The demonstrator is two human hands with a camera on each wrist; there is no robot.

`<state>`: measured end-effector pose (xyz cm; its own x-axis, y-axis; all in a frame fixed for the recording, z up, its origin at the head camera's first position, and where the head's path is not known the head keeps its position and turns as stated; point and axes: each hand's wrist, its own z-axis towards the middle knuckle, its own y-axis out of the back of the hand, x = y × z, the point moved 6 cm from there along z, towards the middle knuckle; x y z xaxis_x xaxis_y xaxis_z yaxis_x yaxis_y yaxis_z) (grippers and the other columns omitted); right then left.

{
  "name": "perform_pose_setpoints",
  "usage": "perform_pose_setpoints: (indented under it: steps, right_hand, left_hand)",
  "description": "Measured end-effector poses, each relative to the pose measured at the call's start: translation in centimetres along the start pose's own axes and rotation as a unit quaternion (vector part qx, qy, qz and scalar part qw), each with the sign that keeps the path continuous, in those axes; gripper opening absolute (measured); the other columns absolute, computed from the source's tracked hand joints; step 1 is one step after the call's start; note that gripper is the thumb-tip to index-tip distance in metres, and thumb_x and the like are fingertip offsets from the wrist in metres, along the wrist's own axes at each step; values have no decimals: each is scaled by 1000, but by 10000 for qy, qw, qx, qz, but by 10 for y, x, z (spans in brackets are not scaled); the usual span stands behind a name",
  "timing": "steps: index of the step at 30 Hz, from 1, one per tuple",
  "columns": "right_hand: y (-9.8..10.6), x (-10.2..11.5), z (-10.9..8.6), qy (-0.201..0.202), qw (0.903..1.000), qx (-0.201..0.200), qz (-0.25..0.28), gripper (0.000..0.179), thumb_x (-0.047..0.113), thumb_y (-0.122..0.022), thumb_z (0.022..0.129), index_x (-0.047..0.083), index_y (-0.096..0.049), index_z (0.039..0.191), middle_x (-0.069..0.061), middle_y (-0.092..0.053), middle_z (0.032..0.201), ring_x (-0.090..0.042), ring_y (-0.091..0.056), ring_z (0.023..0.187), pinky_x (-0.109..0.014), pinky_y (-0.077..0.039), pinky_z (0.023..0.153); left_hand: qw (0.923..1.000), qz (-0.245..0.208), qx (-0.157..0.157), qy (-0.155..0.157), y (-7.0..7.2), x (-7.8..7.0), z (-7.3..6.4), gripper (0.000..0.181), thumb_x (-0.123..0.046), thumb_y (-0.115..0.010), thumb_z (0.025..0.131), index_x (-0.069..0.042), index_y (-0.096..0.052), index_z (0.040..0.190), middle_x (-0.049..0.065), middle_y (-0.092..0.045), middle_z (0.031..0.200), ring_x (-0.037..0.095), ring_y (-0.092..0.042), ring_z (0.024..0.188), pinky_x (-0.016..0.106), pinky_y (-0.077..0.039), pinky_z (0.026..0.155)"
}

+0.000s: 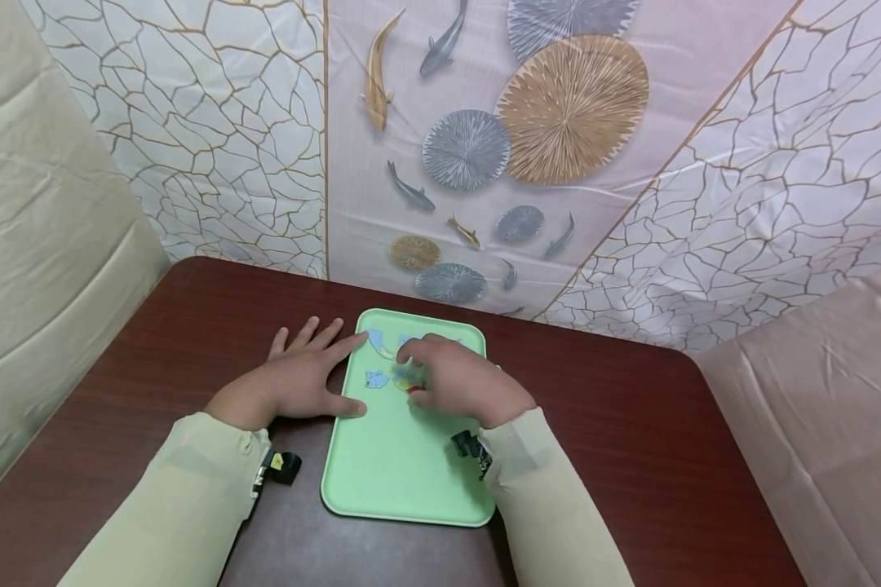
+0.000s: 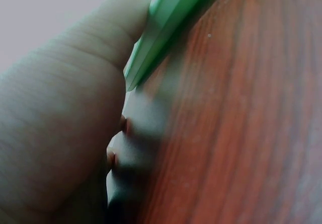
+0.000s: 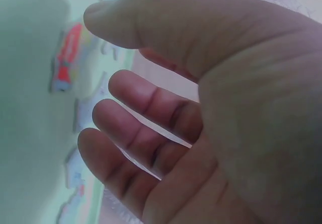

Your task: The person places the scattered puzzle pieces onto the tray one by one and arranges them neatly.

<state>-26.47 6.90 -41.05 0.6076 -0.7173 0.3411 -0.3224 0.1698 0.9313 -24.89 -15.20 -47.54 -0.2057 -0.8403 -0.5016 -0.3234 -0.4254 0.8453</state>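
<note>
A light green tray [image 1: 404,473] lies on the table with several flat, irregular picture pieces on its far half, perhaps puzzle pieces. My left hand [image 1: 294,383] rests at the tray's left edge with fingers spread; its thumb and index finger reach over the rim. Over the pieces hovers my right hand [image 1: 462,379], fingers loosely bent and thumb apart, with nothing visible between them. Just by its thumb is a red and yellow piece [image 3: 68,55]. A pale blue piece [image 1: 376,379] lies left of that one, and a blue curved piece [image 1: 375,339] sits near the far left corner. My right hand hides other pieces partly.
The dark reddish-brown table [image 1: 602,456] extends on both sides of the tray. Behind it hangs a patterned cloth [image 1: 470,212] with fish and round leaves. Beige padded panels [image 1: 815,391] stand at the sides. Each wrist carries a black strap [image 1: 285,468].
</note>
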Motion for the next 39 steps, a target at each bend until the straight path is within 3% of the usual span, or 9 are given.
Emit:
perform_pose_setpoints:
  steps: [6,11,21,24,30,33,35,39]
  right_hand:
    - [14,-8,-7,-219,9996,-184,9,48,21,-90,96,13,-73,141,-7,-73,136,-26,-70,123,-41,-59,103]
    - [28,-17,-18,-515,9979,-341,178,49,18,-90,95,13,-73,141,-8,-72,138,-28,-69,126,-41,-59,103]
    - [51,-38,-39,-1259,9908,-430,258,40,25,-86,99,20,-72,136,-11,-71,139,-29,-70,120,-37,-64,84]
    - [56,-45,-43,-1394,9890,-421,257,41,25,-86,99,18,-72,136,-12,-72,133,-27,-70,113,-40,-64,86]
    - [59,-59,-52,-1827,9813,-291,524,43,25,-87,99,14,-71,138,-11,-72,121,-22,-73,92,-40,-64,77]
    - [60,-68,-56,-1986,9780,-273,577,44,25,-87,99,13,-70,138,-13,-73,130,-26,-76,97,-46,-65,84]
    - [61,-73,-58,-2011,9780,-296,467,44,23,-87,99,11,-71,138,-14,-74,133,-26,-72,107,-48,-63,96]
    - [61,-86,-63,-2280,9721,-205,510,45,23,-86,98,10,-70,138,-16,-73,136,-29,-72,105,-50,-62,94]
  left_hand:
    - [10000,15,-27,35,0,0,1,114,-77,-82,89,-41,-24,181,15,-8,191,51,4,176,82,6,132]
    - [10000,-8,-26,38,0,0,1,115,-77,-83,89,-40,-24,181,15,-8,191,51,4,176,82,6,132]
    - [10000,-39,-27,49,0,-1,1,115,-76,-83,89,-40,-24,181,15,-9,191,51,4,176,82,6,132]
    - [10000,-32,-35,40,0,-1,1,115,-76,-83,89,-40,-24,181,15,-9,191,52,4,176,82,6,132]
    - [10000,-33,-22,37,0,-1,1,115,-77,-83,89,-40,-24,181,15,-8,191,52,4,176,82,6,132]
    - [10000,-33,-22,38,0,0,1,116,-77,-82,89,-39,-24,181,15,-8,191,52,4,176,82,6,132]
    - [10000,-34,-24,35,-1,0,1,116,-77,-82,89,-39,-23,181,15,-8,191,52,4,176,82,6,132]
    - [10000,-38,-16,25,-1,0,1,116,-78,-82,89,-39,-23,181,15,-8,191,52,4,175,82,7,132]
